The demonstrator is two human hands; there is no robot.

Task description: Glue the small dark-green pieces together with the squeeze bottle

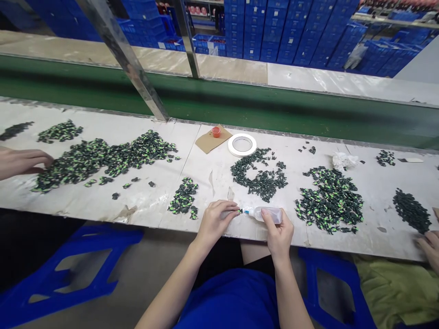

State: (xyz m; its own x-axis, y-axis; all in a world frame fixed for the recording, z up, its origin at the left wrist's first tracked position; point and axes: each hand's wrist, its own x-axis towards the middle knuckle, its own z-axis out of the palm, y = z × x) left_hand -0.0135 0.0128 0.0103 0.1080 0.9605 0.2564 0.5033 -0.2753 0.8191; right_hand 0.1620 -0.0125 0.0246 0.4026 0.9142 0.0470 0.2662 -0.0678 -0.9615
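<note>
My right hand (278, 234) grips a small clear squeeze bottle (268, 214) lying sideways, its nozzle pointing left. My left hand (216, 220) pinches a small dark part with green (240, 211) right at the nozzle tip. Both hands hover at the near edge of the white worktable (206, 164). A small heap of green-and-black parts (183, 197) lies just left of my left hand. A ring-shaped pile of dark parts (259, 176) sits beyond the bottle, and a larger green-and-black pile (331, 200) lies to the right.
A tape roll (242, 145) and a small orange cap (216, 131) on a cardboard piece lie farther back. A big pile of parts (103, 157) spreads at left, where another person's hand (22, 162) rests. Another hand (429, 246) shows at the right edge. A green conveyor (240, 107) runs behind.
</note>
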